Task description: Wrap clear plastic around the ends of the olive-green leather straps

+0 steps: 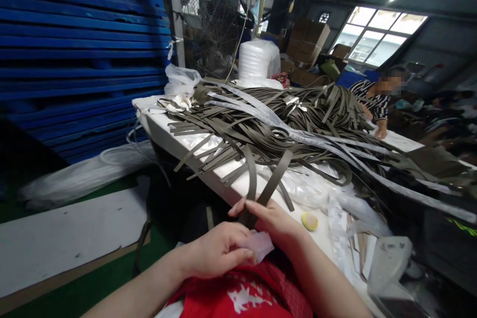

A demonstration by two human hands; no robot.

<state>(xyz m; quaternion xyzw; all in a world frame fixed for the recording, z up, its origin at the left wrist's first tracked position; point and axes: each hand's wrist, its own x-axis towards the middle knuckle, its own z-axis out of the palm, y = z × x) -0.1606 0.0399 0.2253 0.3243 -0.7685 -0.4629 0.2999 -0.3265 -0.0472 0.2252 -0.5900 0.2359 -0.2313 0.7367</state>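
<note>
My left hand (219, 250) is closed around a small, pale, translucent block-like piece (262, 246), low in front of my body. Just above it, my right hand (274, 219) grips a dark olive strap (276, 177) between thumb and fingers. Two lengths of strap rise from that hand towards the table, and part of the strap is hidden behind the fingers. Beyond the hands, a large heap of olive straps (238, 131) spreads over the white table (164, 131). Pale, shiny strips (257, 107) lie across the heap.
A yellow disc (309, 221) and clear plastic bags (305, 189) lie right of my hands. Blue pallets (85, 59) are stacked at the left, above a white board (74, 233). A white roll (259, 59) stands behind the straps. Another person (372, 92) leans at the table's far end.
</note>
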